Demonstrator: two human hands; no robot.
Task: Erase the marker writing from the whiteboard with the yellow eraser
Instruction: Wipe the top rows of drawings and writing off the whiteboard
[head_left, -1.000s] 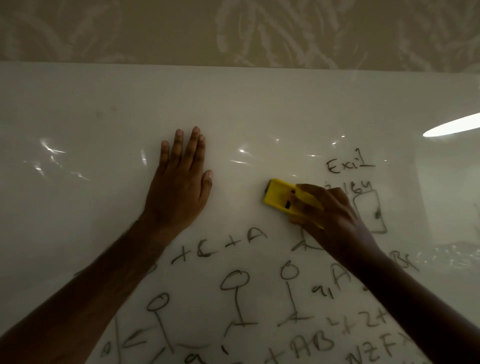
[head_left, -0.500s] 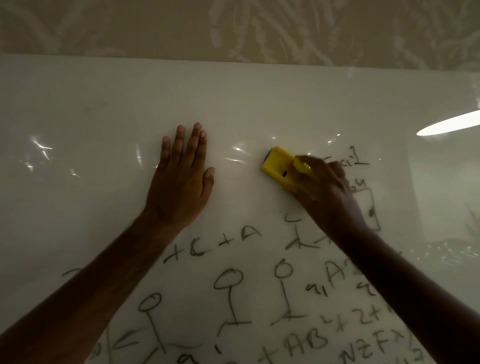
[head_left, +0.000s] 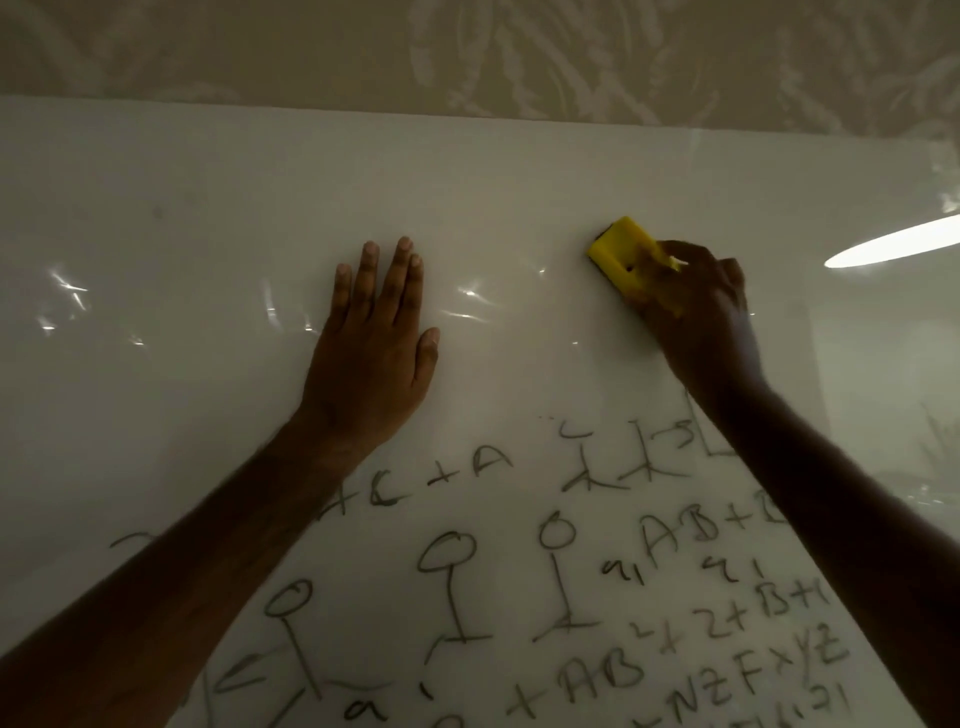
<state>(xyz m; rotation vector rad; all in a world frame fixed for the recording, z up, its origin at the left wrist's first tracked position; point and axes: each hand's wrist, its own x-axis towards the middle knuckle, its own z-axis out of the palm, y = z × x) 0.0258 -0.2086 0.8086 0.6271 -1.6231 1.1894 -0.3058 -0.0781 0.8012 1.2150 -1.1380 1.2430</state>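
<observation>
Right hand (head_left: 696, 322) grips yellow eraser (head_left: 626, 254) vs whiteboard (head_left: 208, 218), far right; left hand (head_left: 371, 353) flat, fingers spread (holding nothing); marker writing (head_left: 597, 571) near.

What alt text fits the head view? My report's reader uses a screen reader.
A right hand presses a yellow eraser on a whiteboard, above marker writing left across the lower half. The left hand lies flat on the board beside it.

Our one head-worn view

We look from close up, straight at the whiteboard (head_left: 208, 234), its top edge crossing the frame's upper part.
</observation>
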